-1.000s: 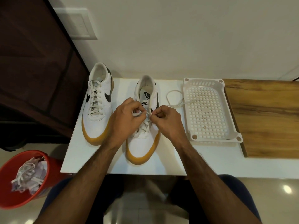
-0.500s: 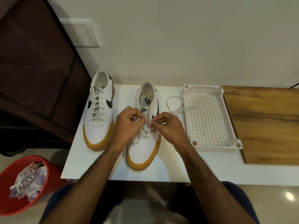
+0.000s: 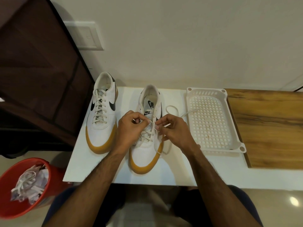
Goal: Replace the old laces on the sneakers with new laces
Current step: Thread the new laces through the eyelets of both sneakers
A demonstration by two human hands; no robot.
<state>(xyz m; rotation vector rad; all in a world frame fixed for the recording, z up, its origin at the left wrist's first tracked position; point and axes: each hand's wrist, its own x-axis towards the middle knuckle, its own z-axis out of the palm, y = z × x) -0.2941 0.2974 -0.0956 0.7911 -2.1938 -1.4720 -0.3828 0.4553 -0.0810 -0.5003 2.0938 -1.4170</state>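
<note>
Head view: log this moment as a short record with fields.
left sneaker: fully laced, untouched
right sneaker: laced partway, upper eyelets open
left hand: pinches the lace over the tongue
right hand: pinches the same lace
loose lace end: trails over the tray rim
bucket: on the floor, holds discarded laces

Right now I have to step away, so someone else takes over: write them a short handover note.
Left hand and right hand each pinch the white lace over the near white gum-soled sneaker, laced only partway up. Its loose end trails onto the white perforated plastic tray. The far white gum-soled sneaker is fully laced. Discarded laces sit in the red bucket. Left: thread the upper eyelets.
</note>
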